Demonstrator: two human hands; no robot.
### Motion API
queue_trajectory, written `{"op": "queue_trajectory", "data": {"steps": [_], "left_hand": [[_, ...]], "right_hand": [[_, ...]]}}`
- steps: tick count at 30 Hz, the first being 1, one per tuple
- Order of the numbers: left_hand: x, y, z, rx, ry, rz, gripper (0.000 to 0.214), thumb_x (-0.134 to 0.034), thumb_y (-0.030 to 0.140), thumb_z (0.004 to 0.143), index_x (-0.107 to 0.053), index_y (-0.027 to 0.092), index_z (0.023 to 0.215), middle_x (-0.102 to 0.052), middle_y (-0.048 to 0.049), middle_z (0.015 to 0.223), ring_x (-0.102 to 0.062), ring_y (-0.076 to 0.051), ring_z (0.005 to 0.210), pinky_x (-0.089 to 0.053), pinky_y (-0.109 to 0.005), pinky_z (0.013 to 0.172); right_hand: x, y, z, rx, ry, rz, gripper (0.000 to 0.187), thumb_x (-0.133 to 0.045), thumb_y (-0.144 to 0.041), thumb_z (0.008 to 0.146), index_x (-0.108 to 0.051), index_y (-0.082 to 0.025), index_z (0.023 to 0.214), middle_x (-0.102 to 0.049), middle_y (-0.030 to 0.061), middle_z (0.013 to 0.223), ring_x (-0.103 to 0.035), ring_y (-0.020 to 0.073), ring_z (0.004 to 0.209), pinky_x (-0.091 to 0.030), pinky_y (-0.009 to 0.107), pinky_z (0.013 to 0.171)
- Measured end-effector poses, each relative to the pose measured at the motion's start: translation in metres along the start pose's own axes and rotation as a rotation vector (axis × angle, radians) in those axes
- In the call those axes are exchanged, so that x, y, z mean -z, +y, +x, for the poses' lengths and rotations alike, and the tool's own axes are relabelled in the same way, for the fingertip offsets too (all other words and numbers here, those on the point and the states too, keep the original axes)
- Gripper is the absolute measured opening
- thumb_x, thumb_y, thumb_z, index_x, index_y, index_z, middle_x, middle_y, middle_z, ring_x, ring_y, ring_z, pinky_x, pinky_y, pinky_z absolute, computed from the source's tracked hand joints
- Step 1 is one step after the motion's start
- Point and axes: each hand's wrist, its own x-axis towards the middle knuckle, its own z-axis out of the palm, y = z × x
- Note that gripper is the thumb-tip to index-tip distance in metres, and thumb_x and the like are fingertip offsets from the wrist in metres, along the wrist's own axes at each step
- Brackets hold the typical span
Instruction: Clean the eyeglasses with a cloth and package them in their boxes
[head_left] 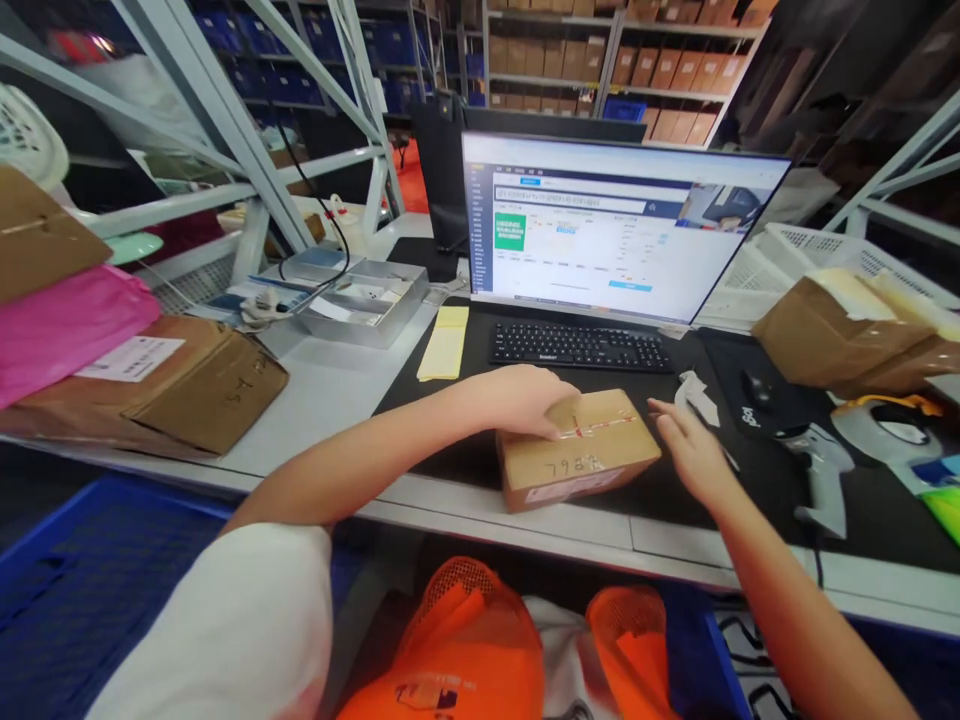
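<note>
A small cardboard box [581, 465] sits near the front edge of the desk, with red-marked tape on its top and handwritten digits on the side facing me. My left hand [531, 400] grips its far left corner, thumb over the top and the other fingers mostly hidden behind. Just off the box's right end, my right hand [688, 447] is open with fingers stretched out, holding nothing. Crumpled white paper [697, 393] lies beyond the right fingers. Behind the box is a black keyboard [581, 347], with yellow paper slips [445, 345] to its left.
A lit monitor [592, 250] stands at the back. To the right are a mouse [756, 389], a barcode scanner [823, 475] and an open cardboard box [817, 335]. A larger carton [217, 390] and pink bag [75, 325] occupy the left. A blue crate [97, 600] is below.
</note>
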Motion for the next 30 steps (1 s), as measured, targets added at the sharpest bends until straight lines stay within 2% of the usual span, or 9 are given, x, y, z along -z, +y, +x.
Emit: {"op": "queue_trajectory", "data": {"steps": [4,10,14,17,20,23,25,27,30], "left_hand": [[0.003,0.018,0.009,-0.020,-0.046,0.190,0.055,-0.068,0.038,0.080,-0.058,0.019,0.132,-0.074,-0.0117,0.099,-0.070,-0.029,0.083,-0.050,-0.034,0.065],[-0.008,0.038,0.006,-0.025,-0.055,0.238,0.049,-0.050,0.023,0.090,-0.049,0.016,0.138,-0.074,-0.0119,0.086,-0.070,-0.028,0.070,-0.050,-0.034,0.061],[0.005,0.007,0.010,0.049,-0.032,0.064,0.050,-0.039,0.022,0.094,-0.045,0.018,0.143,-0.074,-0.0128,0.096,-0.070,-0.027,0.078,-0.053,-0.035,0.068],[0.004,-0.032,0.021,0.063,0.019,-0.199,0.053,-0.040,0.017,0.089,-0.050,0.019,0.141,-0.068,-0.0100,0.129,-0.067,-0.022,0.109,-0.053,-0.032,0.092],[-0.020,-0.060,0.034,0.087,0.087,-0.319,0.048,-0.035,0.015,0.089,-0.060,0.016,0.130,-0.064,-0.0082,0.136,-0.062,-0.020,0.121,-0.046,-0.032,0.106],[-0.049,-0.071,0.041,0.114,0.127,-0.369,0.044,-0.037,0.015,0.090,-0.066,0.013,0.122,-0.070,-0.0084,0.125,-0.066,-0.020,0.110,-0.049,-0.032,0.100],[-0.058,-0.072,0.038,0.134,0.227,-0.341,0.040,-0.040,0.017,0.090,-0.068,0.013,0.119,-0.073,-0.0092,0.113,-0.069,-0.019,0.097,-0.053,-0.032,0.089],[-0.057,-0.066,0.026,0.086,0.434,-0.194,0.035,-0.044,0.020,0.092,-0.069,0.013,0.115,-0.073,-0.0112,0.106,-0.069,-0.021,0.092,-0.053,-0.036,0.084],[-0.049,-0.044,-0.007,-0.134,0.755,0.073,0.026,-0.051,0.025,0.094,-0.071,0.018,0.110,-0.071,-0.0116,0.114,-0.066,-0.026,0.111,-0.049,-0.043,0.095]], "right_hand": [[-0.024,-0.028,-0.011,-0.026,-0.116,0.286,0.075,-0.053,-0.073,0.088,-0.061,-0.019,0.140,-0.057,0.0145,0.146,-0.054,0.0316,0.135,-0.039,0.050,0.118],[-0.021,-0.028,-0.013,0.022,-0.170,0.354,0.069,-0.049,-0.070,0.093,-0.063,-0.021,0.138,-0.058,0.0129,0.145,-0.051,0.0307,0.139,-0.035,0.050,0.121],[-0.017,-0.022,-0.015,0.100,-0.170,0.295,0.065,-0.051,-0.062,0.095,-0.058,-0.019,0.142,-0.056,0.0137,0.147,-0.052,0.0296,0.138,-0.038,0.050,0.120],[-0.014,-0.020,-0.017,0.213,-0.096,0.255,0.057,-0.056,-0.055,0.095,-0.059,-0.019,0.139,-0.057,0.0143,0.147,-0.054,0.0295,0.136,-0.042,0.051,0.117],[-0.007,-0.020,-0.019,0.382,0.021,0.260,0.031,-0.065,-0.040,0.093,-0.068,-0.024,0.120,-0.061,0.0101,0.141,-0.058,0.0286,0.131,-0.047,0.051,0.112],[-0.002,-0.010,-0.028,0.639,0.129,0.263,0.021,-0.067,-0.017,0.089,-0.070,-0.028,0.107,-0.065,0.0052,0.136,-0.057,0.0283,0.132,-0.048,0.052,0.111],[-0.001,0.004,-0.039,0.806,0.138,0.164,0.043,-0.062,-0.005,0.086,-0.070,-0.031,0.119,-0.062,0.0045,0.141,-0.052,0.0292,0.138,-0.049,0.053,0.111],[-0.002,0.021,-0.052,0.892,0.086,0.041,0.065,-0.059,0.000,0.084,-0.059,-0.032,0.141,-0.052,0.0057,0.153,-0.043,0.0305,0.146,-0.046,0.055,0.113],[0.007,0.036,-0.064,0.870,-0.033,-0.002,0.066,-0.057,-0.014,0.092,-0.044,-0.030,0.155,-0.036,0.0080,0.164,-0.030,0.0337,0.153,-0.029,0.064,0.122]]}}
